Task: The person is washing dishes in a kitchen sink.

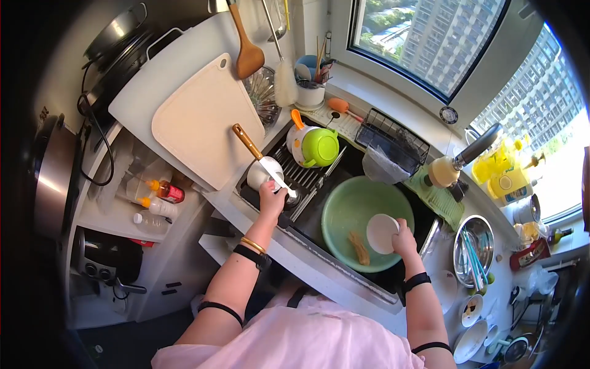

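My right hand (404,239) grips the rim of a small white bowl (381,234), held over a large green plastic basin (339,212) in the sink. A beige, elongated piece (358,248) lies in the basin; its material is unclear. My left hand (272,201) is at a white cup or bowl (258,175) on the black drying rack (318,182), fingers at its rim; whether they grip it is unclear. A wooden-handled knife (249,142) lies across that white piece, its blade tip beyond my fingers. A lime-green bowl (321,146) rests on the rack behind.
A beige cutting board (207,120) leans at the left, below a hanging wooden spatula (249,55). A faucet (477,143) rises behind the basin. At the right stand a steel bowl (473,251) with chopsticks and several dishes. A wire basket (392,136) sits at the sink's back edge.
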Tool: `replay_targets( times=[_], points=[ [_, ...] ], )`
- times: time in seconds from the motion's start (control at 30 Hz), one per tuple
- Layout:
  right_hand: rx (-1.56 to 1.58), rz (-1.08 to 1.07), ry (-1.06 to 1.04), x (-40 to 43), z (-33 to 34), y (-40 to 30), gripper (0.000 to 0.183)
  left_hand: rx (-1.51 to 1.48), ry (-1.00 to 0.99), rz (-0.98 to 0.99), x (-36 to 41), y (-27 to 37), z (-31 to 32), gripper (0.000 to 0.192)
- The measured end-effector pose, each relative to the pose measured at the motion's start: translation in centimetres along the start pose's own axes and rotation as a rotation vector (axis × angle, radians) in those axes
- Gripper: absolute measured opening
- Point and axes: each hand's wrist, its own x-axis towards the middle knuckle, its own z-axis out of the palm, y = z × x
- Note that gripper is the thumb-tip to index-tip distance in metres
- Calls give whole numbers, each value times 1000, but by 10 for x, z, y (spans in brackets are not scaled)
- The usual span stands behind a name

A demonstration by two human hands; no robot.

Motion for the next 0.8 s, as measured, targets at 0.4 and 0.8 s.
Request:
replay_targets(
  times=[0.4,0.8],
  points=[
    [941,13,-656,-9,-61,-141,67,-457,-233,-494,17,23,9,15],
    [491,-10,-563,39,-8,-261,85,-321,-214,119,12,89,-78,21]
  ],
)
